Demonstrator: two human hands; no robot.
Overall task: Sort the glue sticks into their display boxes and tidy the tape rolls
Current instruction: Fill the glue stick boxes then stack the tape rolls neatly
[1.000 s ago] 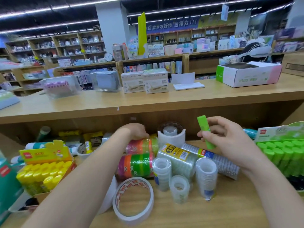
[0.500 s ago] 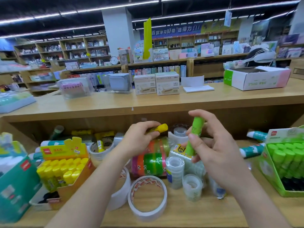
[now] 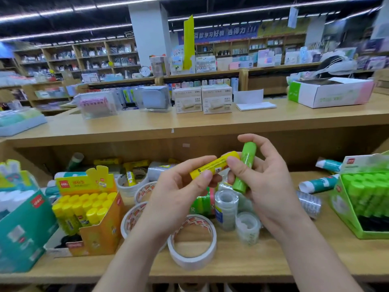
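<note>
My left hand [image 3: 179, 186] grips a yellow glue stick [image 3: 212, 164], held level above the shelf. My right hand [image 3: 265, 182] grips a green glue stick [image 3: 244, 165], nearly upright, and its thumb touches the yellow stick's end. A yellow display box [image 3: 101, 224] full of yellow sticks stands at the left. A green display box [image 3: 345, 213] with green sticks stands at the right. White tape rolls [image 3: 192, 241], clear tape rolls [image 3: 226, 209] and a coloured tape stack [image 3: 202, 204] lie below my hands.
A teal box [image 3: 23, 232] stands at the far left. Teal-and-white glue tubes [image 3: 320, 182] lie at the back right. The upper counter [image 3: 210, 123] carries boxes and clear cases. The shelf's front edge [image 3: 210, 272] runs below the tape.
My left hand lifted a yellow glue stick out from behind the tape rolls and brought it up to the right hand. The right hand raised the green stick and turned it upright.
</note>
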